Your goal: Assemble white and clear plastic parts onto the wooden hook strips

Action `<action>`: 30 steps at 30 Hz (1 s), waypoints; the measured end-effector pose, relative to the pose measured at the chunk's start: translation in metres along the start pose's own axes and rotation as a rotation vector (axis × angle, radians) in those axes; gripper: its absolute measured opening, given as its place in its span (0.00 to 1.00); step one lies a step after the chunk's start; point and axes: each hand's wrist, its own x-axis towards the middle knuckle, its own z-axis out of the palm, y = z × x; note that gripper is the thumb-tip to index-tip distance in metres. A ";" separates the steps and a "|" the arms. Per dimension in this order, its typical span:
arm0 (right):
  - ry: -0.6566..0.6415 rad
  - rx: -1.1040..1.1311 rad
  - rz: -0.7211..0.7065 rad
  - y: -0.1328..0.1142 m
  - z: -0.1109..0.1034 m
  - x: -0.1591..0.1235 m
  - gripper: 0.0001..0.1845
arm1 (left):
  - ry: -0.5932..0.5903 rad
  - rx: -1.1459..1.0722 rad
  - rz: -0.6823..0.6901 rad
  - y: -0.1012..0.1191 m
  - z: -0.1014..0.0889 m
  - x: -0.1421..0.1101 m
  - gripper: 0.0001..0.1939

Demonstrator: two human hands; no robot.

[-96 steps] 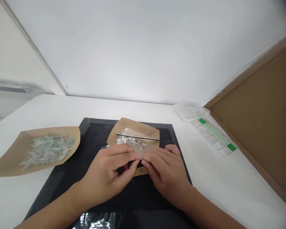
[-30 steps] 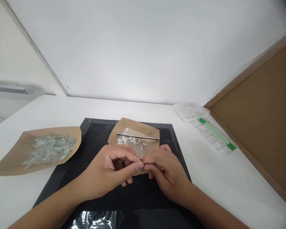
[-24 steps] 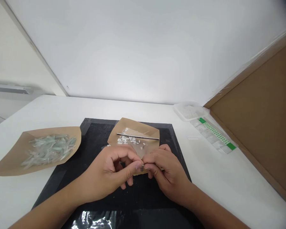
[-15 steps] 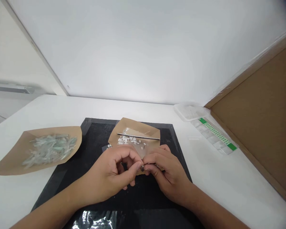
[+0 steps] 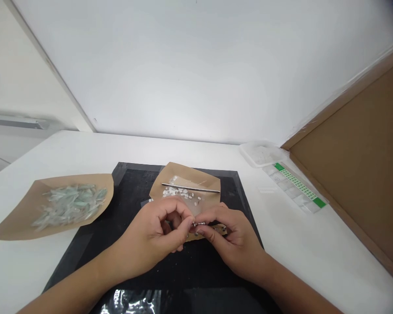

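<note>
My left hand [image 5: 163, 224] pinches one end of a small, thin silvery metal piece [image 5: 200, 223] between thumb and forefinger. My right hand [image 5: 234, 231] has thumb and forefinger closed at the other end of it. The exact kind of piece is too small to tell. Just below the fingertips lies a brown card strip [image 5: 193, 237] with small metal bits, partly covered by my hands. Behind them sits a brown paper tray [image 5: 157, 185] holding small white oval pieces [image 5: 177, 192]. A thin dark stick with a pale edge [image 5: 190, 188] rests across this tray.
A black mat [image 5: 131, 183] lies under the work. At left, another brown paper tray [image 5: 16, 213] holds a heap of clear and greenish slivers [image 5: 72, 203]. A clear compartment box with a green label [image 5: 298, 185], a translucent tub [image 5: 262, 153] and a cardboard panel [image 5: 356, 165] stand at right.
Earlier my fingertips met closely over a tiny piece. Now they are slightly apart, more of the silvery piece shows between them, and my right fingers have straightened, uncovering the card strip.
</note>
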 end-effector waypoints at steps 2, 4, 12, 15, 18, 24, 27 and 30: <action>0.015 -0.009 0.013 -0.001 0.001 0.000 0.05 | 0.016 -0.003 0.013 -0.002 0.000 0.000 0.12; 0.038 -0.029 0.023 -0.001 0.002 -0.001 0.05 | 0.032 -0.007 0.014 -0.004 0.001 0.001 0.12; 0.135 -0.040 0.065 -0.002 0.006 -0.001 0.02 | 0.094 -0.062 -0.049 -0.005 0.002 0.003 0.12; 0.114 -0.042 0.091 -0.002 0.006 -0.002 0.02 | 0.105 -0.058 -0.062 -0.004 0.003 0.002 0.12; 0.091 -0.036 0.120 -0.001 0.006 -0.003 0.03 | 0.116 -0.050 -0.064 -0.003 0.003 0.002 0.12; 0.052 0.090 0.194 -0.002 0.009 -0.003 0.07 | 0.140 0.000 -0.049 -0.006 0.003 0.002 0.13; 0.022 0.173 0.239 -0.002 0.009 -0.004 0.07 | 0.239 0.135 0.031 -0.010 0.000 0.005 0.11; 0.011 0.151 0.237 0.000 0.006 -0.005 0.05 | 0.406 0.421 0.203 -0.015 -0.009 0.011 0.06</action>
